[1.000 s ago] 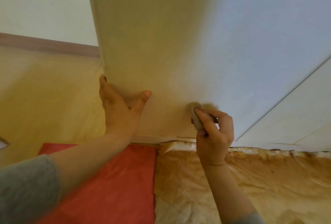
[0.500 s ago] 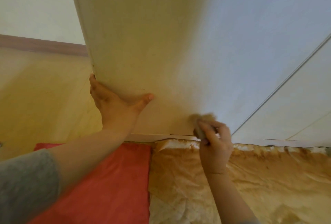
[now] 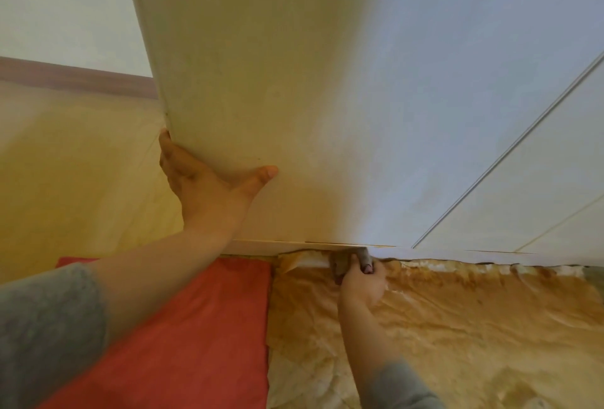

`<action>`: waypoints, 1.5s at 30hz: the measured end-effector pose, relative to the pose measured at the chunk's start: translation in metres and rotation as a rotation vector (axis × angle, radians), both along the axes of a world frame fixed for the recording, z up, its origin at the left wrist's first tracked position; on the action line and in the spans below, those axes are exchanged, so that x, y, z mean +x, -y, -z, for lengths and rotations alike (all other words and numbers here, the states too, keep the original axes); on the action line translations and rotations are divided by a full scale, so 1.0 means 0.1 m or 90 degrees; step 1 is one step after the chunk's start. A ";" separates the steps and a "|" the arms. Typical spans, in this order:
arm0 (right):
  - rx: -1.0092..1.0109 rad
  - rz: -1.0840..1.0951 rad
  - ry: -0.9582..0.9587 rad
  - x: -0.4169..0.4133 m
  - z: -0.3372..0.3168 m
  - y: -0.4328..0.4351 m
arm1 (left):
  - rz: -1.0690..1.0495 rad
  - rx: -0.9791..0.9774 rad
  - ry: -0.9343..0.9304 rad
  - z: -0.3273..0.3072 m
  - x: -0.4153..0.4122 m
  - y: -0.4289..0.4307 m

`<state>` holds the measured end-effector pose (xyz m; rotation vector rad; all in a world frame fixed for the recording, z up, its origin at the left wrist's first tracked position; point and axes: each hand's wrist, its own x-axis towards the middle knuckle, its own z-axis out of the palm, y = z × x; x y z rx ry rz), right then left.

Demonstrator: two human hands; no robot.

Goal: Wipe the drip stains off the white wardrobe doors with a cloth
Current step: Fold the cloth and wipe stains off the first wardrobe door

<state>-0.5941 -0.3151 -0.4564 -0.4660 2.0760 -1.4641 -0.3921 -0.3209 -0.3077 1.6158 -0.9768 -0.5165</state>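
A white wardrobe door [image 3: 294, 98] fills the upper middle of the frame. A pale wall [image 3: 65, 9] and a brown skirting board [image 3: 75, 76] sit at the upper left, above a yellowish floor [image 3: 65, 179]. A second white door [image 3: 539, 179] stands at the right, parted from the first by a thin dark gap.

At the lower centre, the right hand's fingers [image 3: 366, 265] are curled tight round a small grey-brown cloth [image 3: 338, 264]. The cloth is bunched, so only a fold shows above and left of the knuckles. It is pressed against the bottom edge of the wardrobe door. The right hand [image 3: 362, 281] reaches up from the bottom of the frame, and its forearm ends in a grey sleeve [image 3: 398, 385].

At the middle left, the left hand's fingers [image 3: 166, 147] hook round the door's left edge. One finger shows along the edge and the rest are hidden behind it. The thumb [image 3: 261, 175] stretches wide and lies flat across the front face, so the left hand [image 3: 202, 189] clamps the door's edge. Its forearm runs to the lower left into another grey sleeve [image 3: 42, 327].

Under the arms lie a red mat [image 3: 196, 327] at the lower left and a crumpled, brown-stained sheet [image 3: 457, 327] at the lower right. The two touch side by side, and the sheet's upper edge reaches the wardrobe's base.
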 end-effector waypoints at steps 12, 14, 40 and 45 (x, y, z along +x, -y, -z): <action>-0.276 0.128 -0.174 -0.57 -0.72 0.28 | -0.008 0.001 0.005 0.02 0.00 0.01; -0.136 0.130 -0.103 -0.64 -0.40 0.27 | -0.008 -0.001 0.004 0.02 0.00 0.01; -0.113 0.029 -0.158 -0.24 0.05 0.08 | 0.221 -0.058 0.087 0.37 0.70 -0.16; -0.133 -0.042 -0.155 0.11 0.02 -0.02 | 0.284 -0.058 0.068 0.34 0.80 -0.20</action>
